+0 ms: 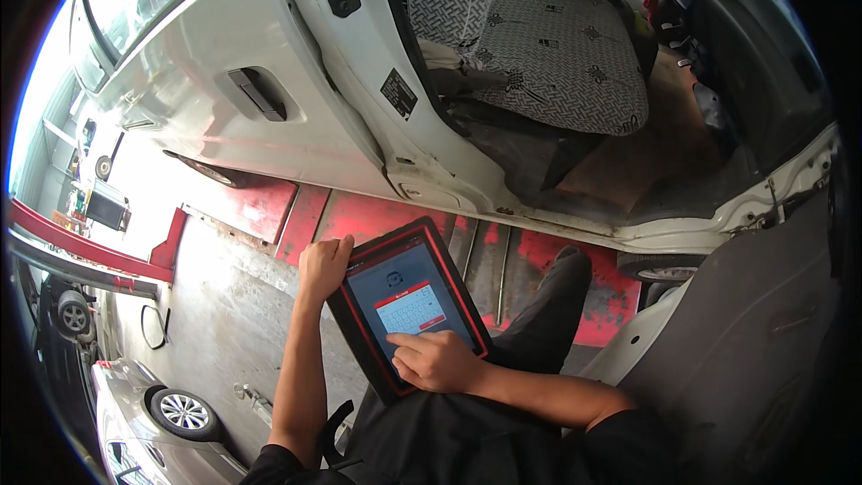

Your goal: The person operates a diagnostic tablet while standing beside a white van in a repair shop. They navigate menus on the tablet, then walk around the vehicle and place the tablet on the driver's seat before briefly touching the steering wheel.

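Note:
A black tablet with a red inner border (453, 292) rests tilted against my lap and front. My left hand (324, 268) is closed round its upper left edge; the fingers behind it are hidden. Its lit screen shows a pale pop-up panel with a keyboard (411, 309) and red bars above and below. Over the lower part of the screen lies my right hand (437, 361), its index finger stretched toward the panel and the other fingers curled. Whether the fingertip touches the glass I cannot tell. Nothing shows in the right hand.
Ahead stands a white van (260, 54) with its front door (745, 341) open at my right, showing a patterned seat (566, 54). Red lift platform plates (377, 216) lie beneath the van. A red post (90, 242) and a silver car (171, 413) are at left.

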Demonstrator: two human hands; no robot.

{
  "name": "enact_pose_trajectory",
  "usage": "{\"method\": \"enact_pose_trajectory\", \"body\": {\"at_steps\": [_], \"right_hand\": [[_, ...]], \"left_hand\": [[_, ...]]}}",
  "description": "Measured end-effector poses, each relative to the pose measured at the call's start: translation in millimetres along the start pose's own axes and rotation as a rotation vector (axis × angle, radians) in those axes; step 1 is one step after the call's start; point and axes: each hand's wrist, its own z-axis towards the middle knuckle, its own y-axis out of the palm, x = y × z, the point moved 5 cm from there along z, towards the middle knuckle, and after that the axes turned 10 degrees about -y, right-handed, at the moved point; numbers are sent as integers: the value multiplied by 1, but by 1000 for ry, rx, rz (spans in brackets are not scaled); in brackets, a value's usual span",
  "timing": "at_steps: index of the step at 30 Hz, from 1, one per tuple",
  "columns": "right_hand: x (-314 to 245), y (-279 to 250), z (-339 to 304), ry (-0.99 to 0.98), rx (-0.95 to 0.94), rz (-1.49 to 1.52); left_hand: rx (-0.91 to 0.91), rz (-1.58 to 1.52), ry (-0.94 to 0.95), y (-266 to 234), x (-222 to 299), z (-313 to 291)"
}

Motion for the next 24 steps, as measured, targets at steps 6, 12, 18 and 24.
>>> {"method": "enact_pose_trajectory", "body": {"at_steps": [6,12,18,24], "right_hand": [[1,-1,0,-9,14,-11],[2,2,-2,5,-5,-5],[1,1,-2,13,-16,-6],[0,-1,-2,10,-4,-15]], "left_hand": [[-6,3,-12,0,0,1],[-11,-11,-26,-1,2,-1],[4,-8,-17,1,-1,0],[2,-16,-6,0,3,0]]}}
